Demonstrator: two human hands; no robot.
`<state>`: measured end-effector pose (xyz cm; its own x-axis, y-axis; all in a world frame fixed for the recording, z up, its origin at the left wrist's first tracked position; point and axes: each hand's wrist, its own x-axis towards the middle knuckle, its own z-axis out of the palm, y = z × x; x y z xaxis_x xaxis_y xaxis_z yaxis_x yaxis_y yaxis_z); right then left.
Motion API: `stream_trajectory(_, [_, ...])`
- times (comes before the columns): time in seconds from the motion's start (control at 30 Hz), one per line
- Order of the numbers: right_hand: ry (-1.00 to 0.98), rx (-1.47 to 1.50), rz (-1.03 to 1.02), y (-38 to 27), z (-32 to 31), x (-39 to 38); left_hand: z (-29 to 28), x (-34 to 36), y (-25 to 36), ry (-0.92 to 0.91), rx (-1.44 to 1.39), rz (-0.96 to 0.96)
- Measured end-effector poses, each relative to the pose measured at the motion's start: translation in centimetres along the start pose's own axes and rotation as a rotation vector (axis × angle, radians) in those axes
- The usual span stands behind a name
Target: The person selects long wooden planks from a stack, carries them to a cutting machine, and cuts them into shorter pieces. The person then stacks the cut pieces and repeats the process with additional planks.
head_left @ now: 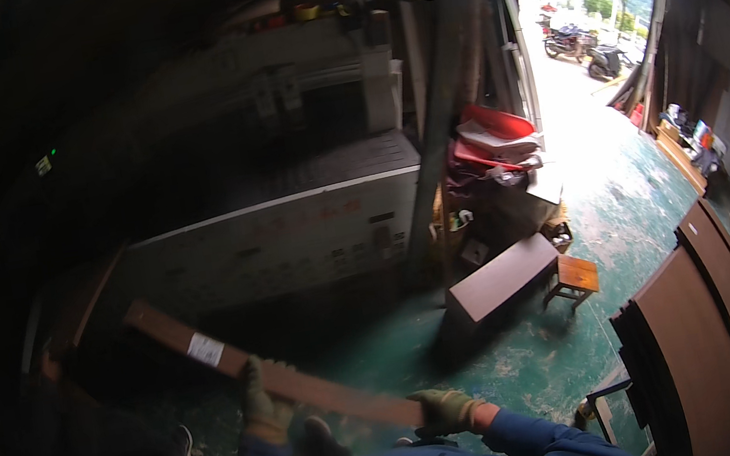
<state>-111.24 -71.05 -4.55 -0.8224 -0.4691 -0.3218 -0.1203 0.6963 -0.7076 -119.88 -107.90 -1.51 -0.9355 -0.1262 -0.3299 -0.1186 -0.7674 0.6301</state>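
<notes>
A long, narrow brown board slants across in front of me, its far end up to the left, with a white label on it. My left hand, in a greenish work glove, is closed around the board near its middle. At the near right end, my right hand, gloved the same way, grips the board. The fingers of both hands are partly hidden or blurred.
A large pale machine stands ahead. A brown-topped box and a wooden stool sit right of centre on the green floor. Stacked brown panels stand at right. A dark shoe shows at left.
</notes>
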Motion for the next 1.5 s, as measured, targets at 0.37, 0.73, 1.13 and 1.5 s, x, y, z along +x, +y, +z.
stream_trajectory(0.37, [0.184,0.466,0.265,-5.8,0.4,9.4,2.6,25.7,2.5,-0.176,0.110,-0.258])
stream_trajectory(0.73, [0.480,0.582,0.368,1.0,0.6,19.8,11.1,42.5,-2.7,-0.199,0.280,-0.471])
stream_trajectory(1.13, [0.406,0.500,0.513,2.3,-9.0,35.8,18.1,58.9,-3.4,0.032,0.290,-0.561])
stream_trajectory(1.5, [0.560,0.852,0.538,-3.3,-7.6,48.5,18.3,72.3,-3.4,0.093,0.767,-0.477])
